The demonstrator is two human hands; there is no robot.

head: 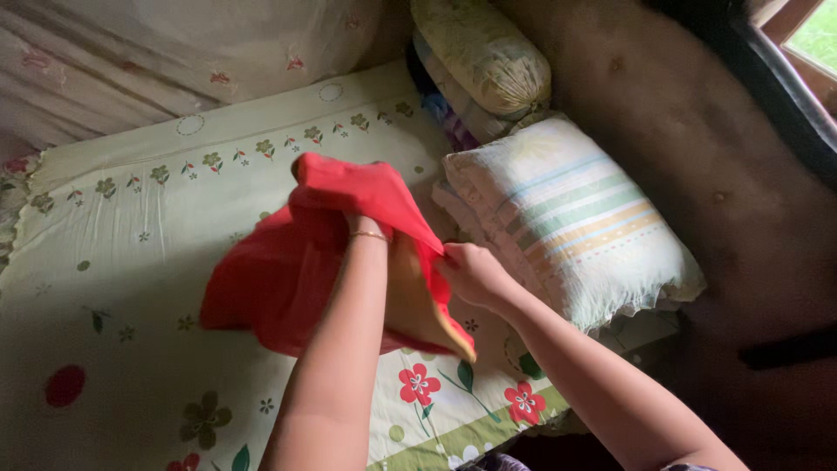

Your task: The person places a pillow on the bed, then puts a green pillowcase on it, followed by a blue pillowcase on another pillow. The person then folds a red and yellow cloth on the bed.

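Two hands working a red cloth above a flowered bedsheet.

The left hand (366,218) is buried inside the soft red cloth (288,270), its grip hidden; the right hand (471,272) pinches the cloth's edge, beside a striped, frilled pillow (567,218) on the bedsheet (131,262).

The left hand (364,216) is buried inside the red cloth cover (305,262), its fingers unseen. The cover's lower left edge is blurred. Stacked rolled bedding (479,61) runs off the top edge.
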